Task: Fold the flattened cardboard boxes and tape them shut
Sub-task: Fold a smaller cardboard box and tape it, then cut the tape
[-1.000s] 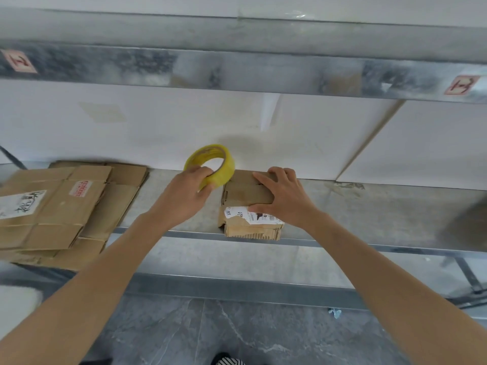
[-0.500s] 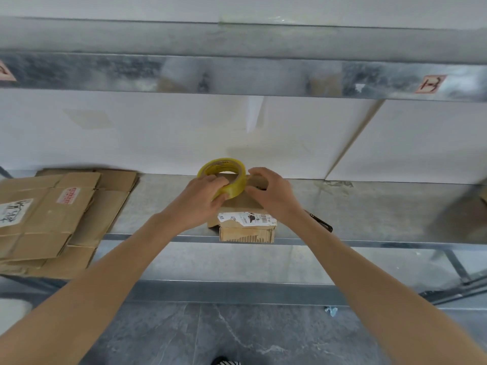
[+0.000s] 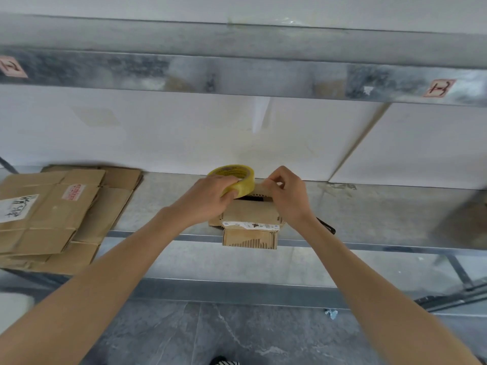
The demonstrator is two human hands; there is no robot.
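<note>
A small folded cardboard box point(image 3: 250, 219) with a white label sits at the front edge of the metal shelf point(image 3: 369, 214), one flap hanging over the edge. My left hand point(image 3: 208, 198) grips a yellow tape roll point(image 3: 235, 179) just above the box's far side. My right hand point(image 3: 287, 196) pinches the free end of the tape right beside the roll, above the box's top.
A stack of flattened cardboard boxes point(image 3: 52, 214) lies at the shelf's left end. A dark tool point(image 3: 326, 227) lies behind my right wrist. A metal shelf beam point(image 3: 237, 72) runs overhead. Grey floor lies below.
My right hand lifted off the box top and took the tape end at the roll. My left hand brought the roll rightward and down, over the box.
</note>
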